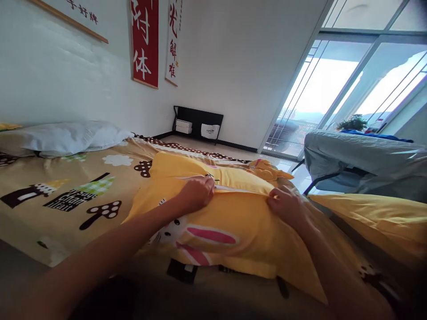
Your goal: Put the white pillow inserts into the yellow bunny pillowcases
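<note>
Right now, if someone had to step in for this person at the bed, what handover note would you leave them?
Left hand: fingers pinched at the zipper seam of the yellow pillowcase, apparently on the pull, though the pull itself is too small to make out.
Right hand: pressing down on and gripping the pillowcase edge further along the same seam.
The pillowcase, with a rabbit print, lies across the patterned bedsheet; it looks filled. A white pillow sits at the head of the bed.
Done: pillow seems to be inside. Left: likely closing the seam between the two hands; how far it is shut I cannot tell.
</note>
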{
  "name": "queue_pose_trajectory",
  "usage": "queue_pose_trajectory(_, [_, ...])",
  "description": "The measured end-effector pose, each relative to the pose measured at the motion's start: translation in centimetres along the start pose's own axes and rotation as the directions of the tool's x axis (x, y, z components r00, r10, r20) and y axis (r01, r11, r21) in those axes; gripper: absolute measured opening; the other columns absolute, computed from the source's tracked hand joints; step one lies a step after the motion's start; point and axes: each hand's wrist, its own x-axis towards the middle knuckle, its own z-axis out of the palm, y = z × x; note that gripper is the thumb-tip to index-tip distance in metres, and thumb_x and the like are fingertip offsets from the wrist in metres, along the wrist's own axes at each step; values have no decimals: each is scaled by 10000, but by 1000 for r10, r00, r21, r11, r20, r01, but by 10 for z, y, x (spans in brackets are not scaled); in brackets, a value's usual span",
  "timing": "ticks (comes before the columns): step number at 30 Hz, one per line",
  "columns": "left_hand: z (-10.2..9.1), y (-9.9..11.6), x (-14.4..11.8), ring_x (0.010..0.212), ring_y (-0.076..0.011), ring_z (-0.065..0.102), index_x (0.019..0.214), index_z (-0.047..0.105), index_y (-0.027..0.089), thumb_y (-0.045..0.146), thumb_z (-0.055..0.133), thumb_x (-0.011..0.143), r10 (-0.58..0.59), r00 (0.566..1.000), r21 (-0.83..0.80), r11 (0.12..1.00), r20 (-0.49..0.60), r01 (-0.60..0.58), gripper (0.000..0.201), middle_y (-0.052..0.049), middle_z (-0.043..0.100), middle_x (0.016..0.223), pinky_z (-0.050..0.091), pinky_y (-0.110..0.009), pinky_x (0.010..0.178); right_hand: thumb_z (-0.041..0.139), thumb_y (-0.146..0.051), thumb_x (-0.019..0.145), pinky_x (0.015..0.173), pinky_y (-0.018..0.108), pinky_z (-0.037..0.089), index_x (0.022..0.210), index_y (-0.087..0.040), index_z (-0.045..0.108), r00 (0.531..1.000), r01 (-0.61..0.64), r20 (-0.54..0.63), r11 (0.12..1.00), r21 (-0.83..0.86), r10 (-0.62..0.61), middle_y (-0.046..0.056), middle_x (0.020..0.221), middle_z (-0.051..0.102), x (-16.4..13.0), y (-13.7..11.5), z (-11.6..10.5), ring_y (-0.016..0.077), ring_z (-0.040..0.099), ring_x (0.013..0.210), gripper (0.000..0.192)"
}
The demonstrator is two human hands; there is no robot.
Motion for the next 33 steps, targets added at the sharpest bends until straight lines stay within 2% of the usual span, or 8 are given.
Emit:
queue_pose_trajectory(3, [-2,10,0,766,-217,619,966,554,121,204,325,941,88,995,93,991,42,-91,245,-129,620,946,436,-312,631,487,-145,721,755,363,399,897,-189,604,979,192,-82,979,73,-186,79,942,635,-5,-36,-6,233,558,884,216])
queue_pose_trajectory(6, [-19,15,2,745,-235,632,971,568,134,224,316,948,40,998,97,994,38,-44,270,-115,633,945,429,-320,594,513,-141,791,834,367,400,1039,-161,591,899,427,-160,896,120,-407,95,1021,626,-2,-98,-19,231,537,947,261])
queue_pose_trajectory(8, [-30,18,1,739,-235,633,966,578,145,236,326,947,11,998,73,997,64,-16,268,-101,645,935,427,-319,594,501,-142,856,796,345,394,974,-156,609,856,504,-175,861,69,-487,80,925,637,1,-131,-25,214,530,865,161])
queue_pose_trajectory(10, [-37,20,0,770,-234,629,935,589,146,236,349,941,1,997,51,999,77,-5,256,-98,653,911,433,-318,631,471,-131,900,725,321,383,854,-163,617,843,513,-209,858,32,-496,59,791,617,2,-147,-26,194,505,764,157])
queue_pose_trajectory(14, [-42,20,-3,794,-220,610,826,602,148,216,389,920,-29,997,11,1000,68,28,243,-96,654,845,424,-311,691,434,-109,930,665,300,382,822,-143,633,806,558,-255,830,24,-534,50,724,575,-7,-146,-21,173,464,696,229])
queue_pose_trajectory(21, [-46,14,0,668,-189,578,790,627,155,232,410,915,-110,980,-79,989,168,124,261,-75,651,749,366,-278,600,390,-109,951,733,297,443,1198,-109,598,756,650,-165,756,76,-634,48,778,573,-16,-140,-19,164,492,739,323])
queue_pose_trajectory(27, [-54,5,-3,624,-164,533,753,619,147,220,447,894,-102,965,-72,990,242,123,234,-65,633,714,309,-265,557,395,-134,958,690,299,461,1190,-109,605,728,682,-163,726,87,-665,48,775,571,-15,-140,-17,161,503,725,314])
queue_pose_trajectory(33, [-59,-21,-11,555,-124,444,665,566,153,253,461,865,-76,965,-180,976,253,124,247,-17,557,597,264,-259,546,388,-139,964,692,293,474,1207,-97,583,721,692,-167,710,126,-673,52,786,567,-16,-140,-19,160,504,733,314])
